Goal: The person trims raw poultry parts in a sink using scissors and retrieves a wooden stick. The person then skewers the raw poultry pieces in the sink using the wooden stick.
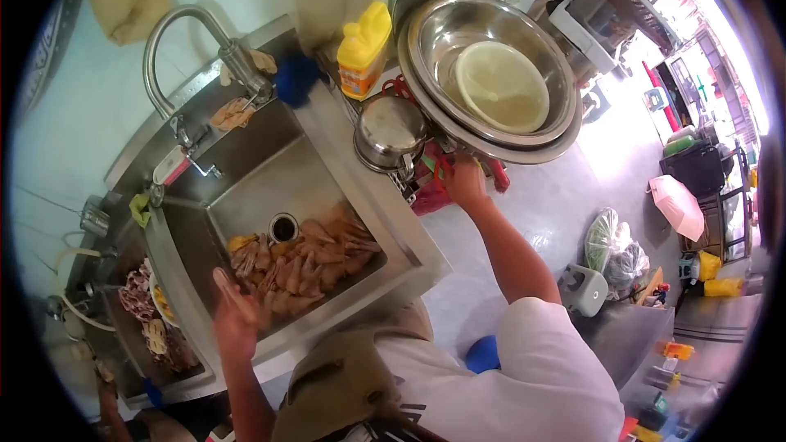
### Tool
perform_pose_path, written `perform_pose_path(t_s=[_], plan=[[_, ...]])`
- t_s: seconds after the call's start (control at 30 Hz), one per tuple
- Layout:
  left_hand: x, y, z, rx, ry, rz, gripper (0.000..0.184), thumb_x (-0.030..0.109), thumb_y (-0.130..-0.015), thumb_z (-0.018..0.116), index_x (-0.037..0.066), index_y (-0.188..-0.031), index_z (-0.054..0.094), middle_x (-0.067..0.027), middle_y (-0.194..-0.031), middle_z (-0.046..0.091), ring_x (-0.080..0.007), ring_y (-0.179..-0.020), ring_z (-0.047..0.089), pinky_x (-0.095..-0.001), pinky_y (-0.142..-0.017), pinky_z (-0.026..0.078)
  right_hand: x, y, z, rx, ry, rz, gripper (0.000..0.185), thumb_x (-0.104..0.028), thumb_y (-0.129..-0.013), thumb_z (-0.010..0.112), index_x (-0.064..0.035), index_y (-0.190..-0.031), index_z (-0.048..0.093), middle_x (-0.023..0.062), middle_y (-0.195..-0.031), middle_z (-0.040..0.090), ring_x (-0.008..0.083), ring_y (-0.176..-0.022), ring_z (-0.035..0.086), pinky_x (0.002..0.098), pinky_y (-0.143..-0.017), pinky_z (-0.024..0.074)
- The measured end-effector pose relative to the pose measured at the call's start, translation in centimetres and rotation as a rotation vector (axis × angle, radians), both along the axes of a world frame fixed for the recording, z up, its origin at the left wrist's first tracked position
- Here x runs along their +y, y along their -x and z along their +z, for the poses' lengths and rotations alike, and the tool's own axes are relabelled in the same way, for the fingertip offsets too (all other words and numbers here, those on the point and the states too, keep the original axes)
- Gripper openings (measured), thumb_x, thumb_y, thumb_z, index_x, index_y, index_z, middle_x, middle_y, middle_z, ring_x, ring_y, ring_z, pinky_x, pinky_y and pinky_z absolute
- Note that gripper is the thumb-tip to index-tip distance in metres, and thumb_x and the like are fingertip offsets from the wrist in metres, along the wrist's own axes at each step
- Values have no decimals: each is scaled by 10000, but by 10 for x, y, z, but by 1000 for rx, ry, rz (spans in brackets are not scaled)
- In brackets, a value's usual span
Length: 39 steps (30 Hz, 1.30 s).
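Observation:
Over the near left edge of the sink basin (246, 188), my left hand (237, 327) is closed around a pale, slim poultry wing (232, 290); motion blurs its fingers. Brown-skinned poultry wings (299, 274) lie heaped in the basin beside it, around the drain (284, 228). My right hand (465, 186) reaches out past the counter, just below the stacked metal bowls (491, 143). Its fingers are bent among red items (498, 173), partly hidden by the bowl rim. What it grips cannot be made out.
A lidded steel pot (391, 129) and a yellow jug (364, 49) stand right of the sink. A pale green bowl (502, 86) sits inside the metal bowls. The faucet (192, 12) arches over the basin. Another person's hand (105, 381) is by the left basin, which holds meat (160, 344).

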State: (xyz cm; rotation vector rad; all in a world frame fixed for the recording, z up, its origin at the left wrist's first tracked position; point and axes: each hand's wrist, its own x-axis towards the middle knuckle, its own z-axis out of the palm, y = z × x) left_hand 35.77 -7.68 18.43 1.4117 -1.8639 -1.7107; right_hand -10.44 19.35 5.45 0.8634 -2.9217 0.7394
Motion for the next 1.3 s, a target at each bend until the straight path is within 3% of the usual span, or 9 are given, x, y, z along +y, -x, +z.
perform_pose_path(t_s=[0.3,0.4,0.6,0.7,0.83,1.0,1.1,1.17,1.3], plan=[[5,-11,-6,267,-396,230,397,211,-972,473,65,-1340,442,-47,-1077,566,-136,-899,572,-263,-712,502,-17,13,-2,-13,-162,-88,258,-279,-857,584,-108,-1046,622,204,-954,639,397,-886,622,486,-735,513],[4,-25,-25,36,91,-125,378,204,-970,502,91,-1328,451,-39,-1097,559,-127,-922,571,-254,-730,496,-17,16,-6,-14,-239,-80,276,-292,-855,580,-97,-1046,622,196,-955,648,386,-852,641,481,-714,526],[6,-7,-6,52,-119,117,283,37,-934,501,37,-1217,508,-66,-994,587,-170,-870,608,-305,-686,514,-25,-1,32,103,-350,-23,261,-296,-867,562,-60,-951,635,190,-875,654,349,-776,658,453,-662,522],[-7,-26,-28,153,-278,287,217,124,-927,477,69,-1135,510,-62,-872,580,-184,-753,595,-321,-604,489,-38,-36,67,191,44,21,188,-221,-853,619,-34,-870,627,175,-810,653,310,-727,655,393,-606,516],[-15,-39,-27,250,-404,423,207,71,-828,468,82,-1031,506,-72,-783,558,-196,-666,577,-331,-511,461,-99,-145,109,-362,447,370,65,-70,-842,611,-13,-866,631,169,-733,622,253,-660,633,340,-592,488],[-25,-52,-27,274,-396,444,382,-29,-719,506,34,-1096,502,-89,-900,565,-204,-744,600,-340,-588,534,-202,-204,-30,-498,-339,774,238,-214,-852,548,-13,-899,667,224,-885,645,407,-839,614,462,-789,480],[-29,-64,-33,21,-134,416,510,4,-715,560,21,-1219,480,-94,-941,582,-193,-805,609,-314,-653,537,-225,-202,-129,-614,-266,792,374,-272,-928,456,23,-1079,631,249,-1094,622,389,-1017,587,465,-938,418],[-30,-63,-8,8,-147,416,529,40,-724,588,20,-1241,475,-88,-946,580,-178,-821,597,-302,-673,527,-248,-217,-37,-951,-211,400,500,-330,-899,546,30,-1246,527,224,-1291,515,327,-1214,475,404,-1026,356],[-34,-64,9,151,-263,562,404,67,-736,635,18,-1108,489,-49,-857,532,-134,-751,522,-265,-624,443,-225,-175,-236,-855,-336,190,559,-367,-845,646,-65,-1290,491,170,-1243,539,292,-1065,533,365,-917,438]])
